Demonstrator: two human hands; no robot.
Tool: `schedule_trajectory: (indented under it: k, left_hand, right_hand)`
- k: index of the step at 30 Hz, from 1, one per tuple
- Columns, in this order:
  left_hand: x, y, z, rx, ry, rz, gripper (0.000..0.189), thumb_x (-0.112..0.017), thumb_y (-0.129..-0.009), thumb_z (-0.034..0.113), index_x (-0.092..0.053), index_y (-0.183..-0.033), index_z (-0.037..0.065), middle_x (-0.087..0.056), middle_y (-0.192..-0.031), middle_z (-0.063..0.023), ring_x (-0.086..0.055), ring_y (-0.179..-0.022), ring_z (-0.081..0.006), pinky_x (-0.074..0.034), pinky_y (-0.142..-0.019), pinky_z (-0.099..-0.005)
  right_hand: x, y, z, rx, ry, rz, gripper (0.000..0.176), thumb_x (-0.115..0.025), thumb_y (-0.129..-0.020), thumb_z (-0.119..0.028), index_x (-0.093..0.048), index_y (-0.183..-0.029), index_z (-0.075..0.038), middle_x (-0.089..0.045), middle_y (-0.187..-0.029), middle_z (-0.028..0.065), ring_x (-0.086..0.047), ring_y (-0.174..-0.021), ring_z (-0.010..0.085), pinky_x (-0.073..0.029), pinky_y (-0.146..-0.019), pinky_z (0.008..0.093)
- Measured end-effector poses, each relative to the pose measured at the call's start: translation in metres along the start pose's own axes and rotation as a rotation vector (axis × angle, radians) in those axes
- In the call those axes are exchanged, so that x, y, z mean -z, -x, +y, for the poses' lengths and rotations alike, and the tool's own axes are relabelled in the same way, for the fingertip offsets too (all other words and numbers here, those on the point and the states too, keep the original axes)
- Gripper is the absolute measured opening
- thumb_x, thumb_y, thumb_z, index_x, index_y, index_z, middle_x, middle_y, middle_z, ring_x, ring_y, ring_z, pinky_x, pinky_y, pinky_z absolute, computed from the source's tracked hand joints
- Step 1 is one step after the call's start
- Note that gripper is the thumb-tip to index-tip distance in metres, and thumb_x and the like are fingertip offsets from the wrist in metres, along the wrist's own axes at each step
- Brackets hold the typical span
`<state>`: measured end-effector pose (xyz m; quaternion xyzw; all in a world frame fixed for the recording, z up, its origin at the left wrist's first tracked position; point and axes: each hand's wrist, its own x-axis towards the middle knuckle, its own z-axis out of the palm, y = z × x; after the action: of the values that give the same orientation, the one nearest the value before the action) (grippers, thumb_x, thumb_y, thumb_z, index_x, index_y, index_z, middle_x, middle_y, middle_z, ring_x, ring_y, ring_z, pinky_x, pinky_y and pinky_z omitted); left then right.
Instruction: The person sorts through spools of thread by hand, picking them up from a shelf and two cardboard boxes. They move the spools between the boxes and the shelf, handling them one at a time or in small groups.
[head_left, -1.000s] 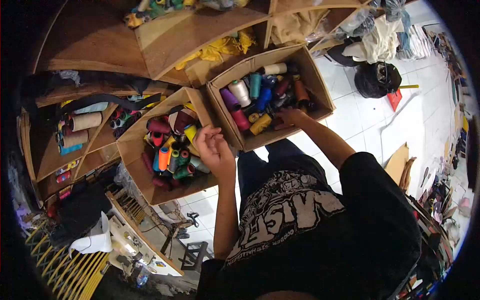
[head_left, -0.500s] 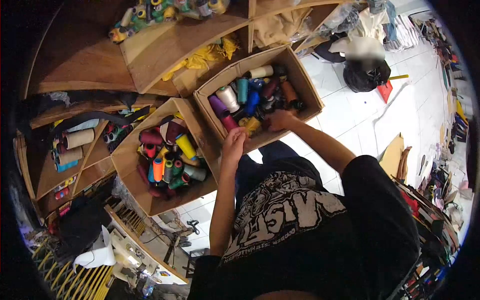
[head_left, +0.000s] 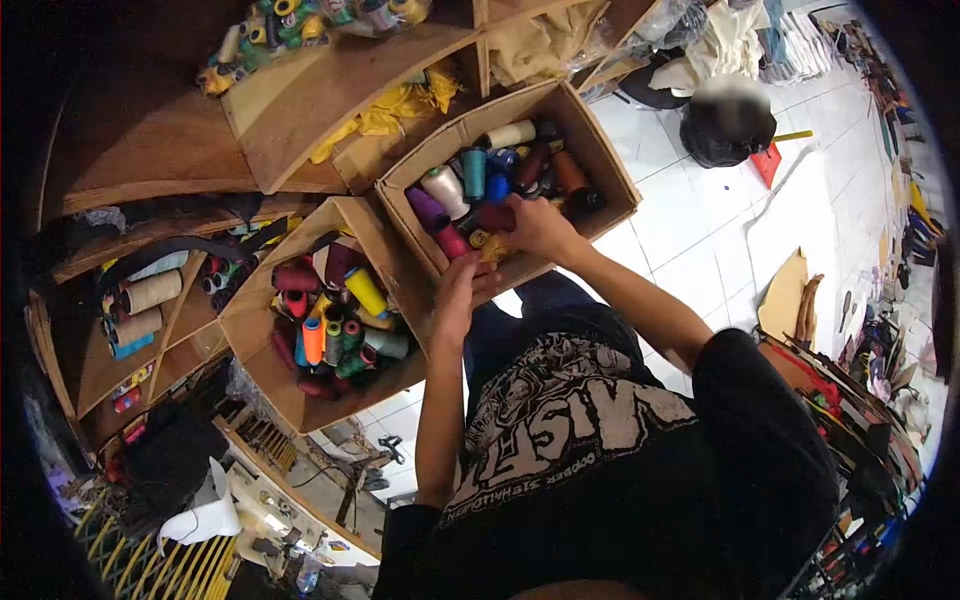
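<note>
My right hand (head_left: 545,232) is inside the upper cardboard box (head_left: 622,203), its fingers closed on a maroon thread spool (head_left: 494,218). At the near rim of the same box is my left hand (head_left: 462,298), fingers and thumb gripping the edge. Around the right hand lie a blue spool (head_left: 498,188), a teal spool (head_left: 473,173), a white spool (head_left: 445,192) and a brown spool (head_left: 568,172). A yellow spool (head_left: 492,246) and a pink spool (head_left: 452,242) sit close to the left fingers.
A second cardboard box (head_left: 400,378) full of mixed thread spools stands at the left. Wooden shelves (head_left: 350,95) with more spools and yellow cloth (head_left: 385,115) rise behind. A red dustpan (head_left: 766,165) and a black bag (head_left: 722,135) are on the white tiled floor.
My right hand has shifted left and up in the box, and a maroon spool now shows in its fingers. The left hand stays at the rim, its fingers less bunched. The view has shifted slightly.
</note>
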<state>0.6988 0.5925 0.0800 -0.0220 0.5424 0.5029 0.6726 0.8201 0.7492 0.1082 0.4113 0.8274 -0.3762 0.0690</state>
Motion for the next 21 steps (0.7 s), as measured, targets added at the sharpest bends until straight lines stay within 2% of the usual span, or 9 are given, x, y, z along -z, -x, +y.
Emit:
schedule_trajectory:
  k: [2, 5, 6, 9, 10, 13, 14, 18, 21]
  left_hand:
    - [-0.001, 0.001, 0.000, 0.097, 0.241, -0.164, 0.045, -0.050, -0.089, 0.038, -0.047, -0.122, 0.007, -0.055, -0.114, -0.0112, -0.056, -0.104, -0.0286, -0.050, -0.080, -0.0412]
    - [-0.022, 0.017, 0.016, -0.092, 0.639, -0.328, 0.044, -0.050, -0.090, 0.035, -0.045, -0.124, 0.007, -0.052, -0.119, -0.0116, -0.054, -0.107, -0.0286, -0.047, -0.087, -0.0418]
    - [-0.022, 0.014, 0.012, -0.217, 0.707, -0.125, 0.041, -0.051, -0.089, 0.026, -0.044, -0.125, 0.008, -0.051, -0.120, -0.0099, -0.053, -0.109, -0.0261, -0.044, -0.092, -0.0403]
    - [-0.015, 0.016, 0.014, -0.462, 0.435, 0.050, 0.040, -0.054, -0.088, 0.019, -0.043, -0.125, 0.008, -0.052, -0.119, -0.0087, -0.052, -0.109, -0.0228, -0.042, -0.095, -0.0384]
    - [-0.012, 0.017, 0.015, -0.446, 0.416, 0.083, 0.040, -0.054, -0.087, 0.015, -0.044, -0.125, 0.007, -0.052, -0.119, -0.0078, -0.052, -0.109, -0.0219, -0.042, -0.094, -0.0370]
    - [0.009, 0.031, 0.019, -0.388, 0.365, 0.192, 0.042, -0.056, -0.085, 0.003, -0.044, -0.124, 0.006, -0.053, -0.117, -0.0050, -0.052, -0.107, -0.0191, -0.044, -0.091, -0.0329]
    - [0.014, 0.035, 0.024, -0.415, 0.330, 0.268, 0.044, -0.058, -0.083, 0.000, -0.044, -0.124, 0.007, -0.054, -0.116, -0.0038, -0.053, -0.104, -0.0181, -0.045, -0.089, -0.0311]
    - [0.078, 0.039, 0.012, -0.563, 0.231, 0.297, 0.046, -0.062, -0.083, 0.008, -0.044, -0.125, 0.010, -0.054, -0.115, -0.0053, -0.055, -0.102, -0.0196, -0.046, -0.088, -0.0348]
    - [0.091, 0.089, 0.042, -0.674, 0.549, 0.331, 0.044, -0.061, -0.086, 0.026, -0.045, -0.123, 0.008, -0.054, -0.115, -0.0077, -0.055, -0.103, -0.0219, -0.046, -0.089, -0.0398]
  right_hand:
    - [0.017, 0.017, -0.028, 0.079, -0.375, 0.046, 0.051, -0.067, -0.072, -0.035, -0.055, -0.108, -0.001, -0.064, -0.086, 0.0204, -0.065, -0.081, 0.0313, -0.051, -0.073, 0.0365]
    - [0.012, 0.035, -0.055, 0.079, -0.699, -0.026, 0.050, -0.066, -0.075, -0.037, -0.054, -0.112, -0.004, -0.064, -0.085, 0.0151, -0.064, -0.080, 0.0255, -0.049, -0.075, 0.0344]
    - [-0.002, 0.038, -0.055, 0.111, -0.655, 0.005, 0.051, -0.064, -0.079, -0.037, -0.051, -0.116, -0.004, -0.063, -0.091, 0.0157, -0.062, -0.086, 0.0229, -0.048, -0.079, 0.0340]
    - [-0.026, 0.044, -0.062, -0.054, -0.797, 0.223, 0.053, -0.060, -0.083, -0.039, -0.047, -0.120, -0.003, -0.061, -0.100, 0.0165, -0.061, -0.091, 0.0243, -0.047, -0.082, 0.0340]
    - [-0.031, 0.040, -0.063, -0.010, -0.889, 0.212, 0.054, -0.054, -0.089, -0.035, -0.041, -0.128, 0.000, -0.055, -0.114, 0.0196, -0.055, -0.106, 0.0257, -0.041, -0.092, 0.0349]
    - [-0.050, 0.033, -0.075, 0.392, -0.589, 0.341, 0.058, -0.048, -0.091, -0.036, -0.033, -0.133, 0.001, -0.050, -0.120, 0.0256, -0.047, -0.116, 0.0326, -0.035, -0.098, 0.0371]
    - [-0.052, 0.030, -0.078, 0.401, -0.539, 0.188, 0.055, -0.041, -0.093, -0.036, -0.034, -0.134, 0.000, -0.044, -0.129, 0.0241, -0.039, -0.124, 0.0314, -0.029, -0.103, 0.0357]
    - [-0.020, 0.013, -0.071, 0.168, -0.852, -0.332, 0.052, -0.039, -0.094, -0.039, -0.043, -0.128, 0.000, -0.049, -0.125, 0.0231, -0.046, -0.118, 0.0290, -0.034, -0.100, 0.0339]
    - [-0.038, -0.028, -0.002, 0.070, -0.653, 0.029, 0.046, -0.057, -0.084, -0.032, -0.052, -0.118, -0.001, -0.059, -0.110, 0.0215, -0.056, -0.106, 0.0306, -0.044, -0.088, 0.0373]
